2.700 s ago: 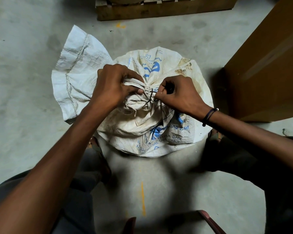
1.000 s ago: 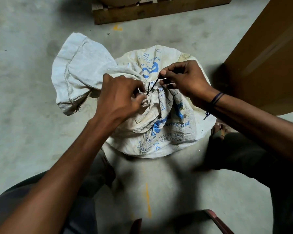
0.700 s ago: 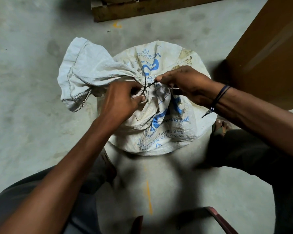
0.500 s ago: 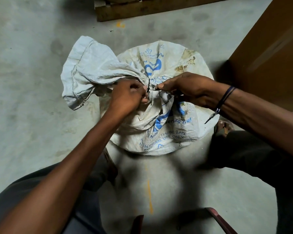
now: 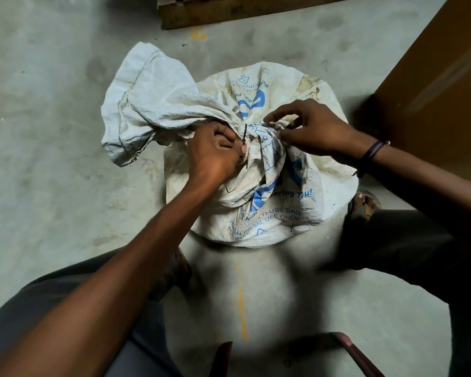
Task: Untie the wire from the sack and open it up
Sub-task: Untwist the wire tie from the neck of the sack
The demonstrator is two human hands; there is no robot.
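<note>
We see the left hand (image 5: pixel 215 156) fisted round the gathered neck of the sack (image 5: pixel 269 191) on the floor, dark wire (image 5: pixel 244 133) at its thumb, right hand (image 5: pixel 310 130) now pinching fabric beside the knot, its grip off the wire it pulled earlier.

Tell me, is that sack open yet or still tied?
Still tied: the sack has its neck bunched, black wire around it, both hands working there.

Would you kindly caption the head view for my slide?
Left hand grips the white sack neck by the black wire; right hand pinches fabric.
</note>
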